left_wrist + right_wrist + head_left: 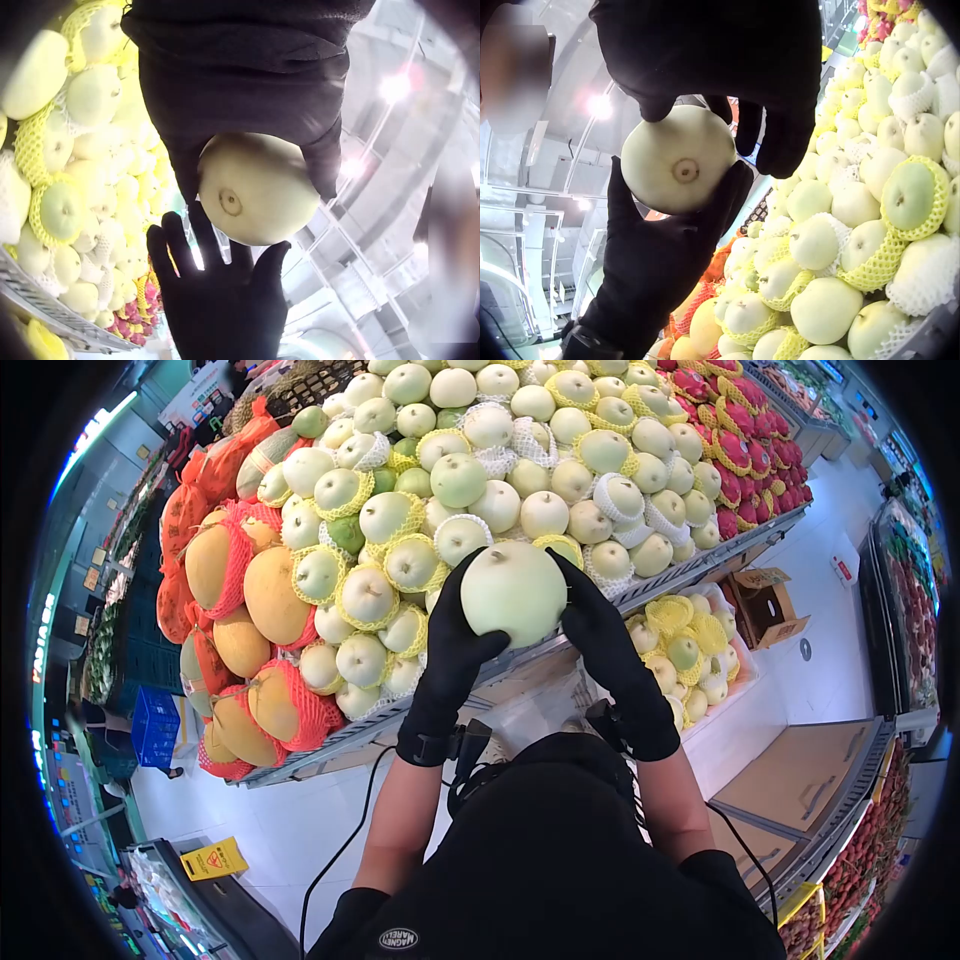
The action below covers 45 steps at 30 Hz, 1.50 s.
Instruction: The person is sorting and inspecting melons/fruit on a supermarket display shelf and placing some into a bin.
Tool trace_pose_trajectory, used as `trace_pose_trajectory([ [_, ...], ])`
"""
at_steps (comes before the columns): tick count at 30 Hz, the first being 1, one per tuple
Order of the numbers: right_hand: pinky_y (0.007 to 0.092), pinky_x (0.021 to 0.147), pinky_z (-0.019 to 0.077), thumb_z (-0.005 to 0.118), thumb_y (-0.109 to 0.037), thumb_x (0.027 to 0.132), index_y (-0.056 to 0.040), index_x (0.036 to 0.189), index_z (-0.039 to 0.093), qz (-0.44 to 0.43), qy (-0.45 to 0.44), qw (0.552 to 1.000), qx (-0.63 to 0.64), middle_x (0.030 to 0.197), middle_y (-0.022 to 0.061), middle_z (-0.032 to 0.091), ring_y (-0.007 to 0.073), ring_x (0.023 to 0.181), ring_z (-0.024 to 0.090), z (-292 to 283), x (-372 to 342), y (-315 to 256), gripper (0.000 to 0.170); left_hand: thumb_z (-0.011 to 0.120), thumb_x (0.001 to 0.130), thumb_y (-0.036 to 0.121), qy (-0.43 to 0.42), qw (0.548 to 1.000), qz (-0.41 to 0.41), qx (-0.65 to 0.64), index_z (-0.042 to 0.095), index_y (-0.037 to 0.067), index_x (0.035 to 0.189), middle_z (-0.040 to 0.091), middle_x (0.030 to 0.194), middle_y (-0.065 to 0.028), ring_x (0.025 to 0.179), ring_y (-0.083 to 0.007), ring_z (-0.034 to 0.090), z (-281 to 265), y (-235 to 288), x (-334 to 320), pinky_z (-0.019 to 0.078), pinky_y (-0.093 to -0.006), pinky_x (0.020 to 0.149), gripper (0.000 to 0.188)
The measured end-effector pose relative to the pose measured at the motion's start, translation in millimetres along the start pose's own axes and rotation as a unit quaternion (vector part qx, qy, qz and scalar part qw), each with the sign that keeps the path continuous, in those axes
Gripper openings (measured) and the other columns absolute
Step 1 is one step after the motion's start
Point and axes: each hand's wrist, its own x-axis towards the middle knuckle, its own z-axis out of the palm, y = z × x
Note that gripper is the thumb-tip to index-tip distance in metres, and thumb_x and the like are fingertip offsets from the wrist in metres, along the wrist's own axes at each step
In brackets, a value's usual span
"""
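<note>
We are facing one large display stand [690, 572] that is holding several kinds of fruit. Dozens of pale melons [495, 507] are filling its middle, too crowded for us to count exactly, many wearing yellow or white foam nets. Red dragon fruit [730, 455] are lying heaped at the far right, also beyond our counting. At the left, at least six yellow melons [278, 597] are resting, several in red nets.

At the near right, one white bin [725, 745] is holding more pale fruit among yellow nets. Beside it, one cardboard box [782, 630] is standing open; we are not making out its contents. One blue crate [155, 725] is sitting at the left, its contents unclear to us.

We are seeing two black-gloved hands. The left hand [462, 630] is curving its thumb and fingers round one pale green melon [513, 595]; the right hand [595, 615], spread wider, is gripping its right side. Together they are holding it before the pile.
</note>
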Motion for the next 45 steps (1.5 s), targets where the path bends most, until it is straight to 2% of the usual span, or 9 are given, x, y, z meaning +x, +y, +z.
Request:
trace_pose_trajectory([
  [2, 0.0348, 0.106, 0.0346, 0.042, -0.014, 0.1, -0.0028, 0.143, 0.036, -0.05, 0.003, 0.999, -0.02, 0.14, 0.0124, 0.047, 0.0213, 0.127, 0.045, -1, 2, 8, 0.045, 0.09, 0.056, 0.017, 0.015, 0.999, 0.022, 0.045, 0.033, 0.004, 0.142, 0.045, 0.138, -0.0125, 0.127, -0.0249, 0.047, 4, 5, 1, 0.042, -0.041, 0.104, 0.104],
  [6, 0.0347, 0.107, 0.0328, 0.043, -0.02, 0.101, -0.0029, 0.143, 0.037, -0.05, 0.001, 0.999, -0.007, 0.138, 0.0125, 0.049, 0.021, 0.127, 0.044, 2, 5, 0, 0.045, 0.092, 0.053, 0.016, -0.008, 0.989, 0.09, 0.118, 0.033, 0.004, 0.142, 0.044, 0.14, -0.0123, 0.128, -0.0247, 0.046, 2, 5, 3, 0.0404, -0.0411, 0.106, 0.108],
  [23, 0.0352, 0.112, 0.024, 0.039, -0.016, 0.1, -0.004, 0.144, 0.034, -0.104, 0.018, 0.993, 0.062, 0.144, 0.0124, 0.04, 0.0225, 0.135, 0.035, -3, -3, 2, 0.045, 0.091, 0.057, 0.016, -0.03, 0.911, 0.201, 0.36, 0.036, 0.002, 0.142, 0.042, 0.143, -0.0153, 0.131, -0.026, 0.044, 9, 8, 0, 0.0386, -0.0408, 0.108, 0.102],
  [27, 0.0349, 0.113, 0.0226, 0.04, -0.014, 0.098, -0.0053, 0.145, 0.033, -0.081, 0.017, 0.992, 0.092, 0.146, 0.0114, 0.037, 0.0221, 0.136, 0.033, -8, -6, 0, 0.048, 0.091, 0.056, 0.013, -0.029, 0.959, 0.124, 0.253, 0.034, 0.002, 0.142, 0.042, 0.143, -0.0146, 0.131, -0.0244, 0.043, 23, 7, 1, 0.0397, -0.041, 0.107, 0.104],
  [28, 0.0328, 0.106, 0.0317, 0.046, -0.011, 0.095, -0.0083, 0.144, 0.034, -0.07, 0.026, 0.993, 0.088, 0.145, 0.0091, 0.039, 0.02, 0.124, 0.044, -10, -7, 1, 0.051, 0.089, 0.059, 0.009, -0.054, 0.979, 0.085, 0.175, 0.032, 0.005, 0.144, 0.039, 0.145, -0.0127, 0.132, -0.0239, 0.041, 21, 3, 3, 0.0387, -0.0398, 0.108, 0.103],
  [32, 0.0294, 0.086, 0.0432, 0.058, -0.006, 0.089, -0.0121, 0.14, 0.04, 0.018, 0.029, 0.999, 0.039, 0.133, 0.0042, 0.047, 0.0129, 0.092, 0.048, -16, -12, -5, 0.054, 0.082, 0.06, 0.001, -0.05, 0.993, -0.005, 0.111, 0.031, 0.004, 0.145, 0.044, 0.139, -0.0113, 0.128, -0.023, 0.044, 6, -16, 4, 0.0403, -0.0375, 0.106, 0.099],
  [39, 0.034, 0.096, 0.0414, 0.072, -0.011, 0.079, -0.0093, 0.131, 0.042, -0.021, 0.054, 0.998, 0.024, 0.125, 0.0061, 0.049, 0.0183, 0.109, 0.051, -15, -13, 6, 0.06, 0.091, 0.059, 0.02, -0.038, 0.901, 0.02, 0.431, 0.042, 0.001, 0.13, 0.062, 0.117, -0.0111, 0.106, -0.0198, 0.061, 13, -16, -1, 0.0511, -0.0346, 0.089, 0.089],
  [41, 0.0361, 0.101, 0.0399, 0.075, -0.013, 0.076, -0.0085, 0.132, 0.04, -0.066, 0.07, 0.995, 0.002, 0.125, 0.0077, 0.048, 0.0206, 0.116, 0.049, -9, -14, 14, 0.066, 0.092, 0.058, 0.023, -0.004, 0.922, 0.051, 0.383, 0.045, 0.0, 0.124, 0.065, 0.112, -0.0107, 0.1, -0.0193, 0.064, 31, -3, -2, 0.0527, -0.0341, 0.085, 0.084],
  [45, 0.0387, 0.104, 0.0381, 0.076, -0.013, 0.075, -0.0076, 0.133, 0.037, 0.021, 0.049, 0.994, 0.092, 0.128, 0.0104, 0.047, 0.0221, 0.124, 0.046, -16, -13, 15, 0.071, 0.093, 0.055, 0.018, -0.02, 0.976, -0.028, 0.213, 0.047, 0.001, 0.121, 0.064, 0.113, -0.0097, 0.101, -0.0179, 0.063, 35, -16, 4, 0.0526, -0.034, 0.086, 0.083],
])
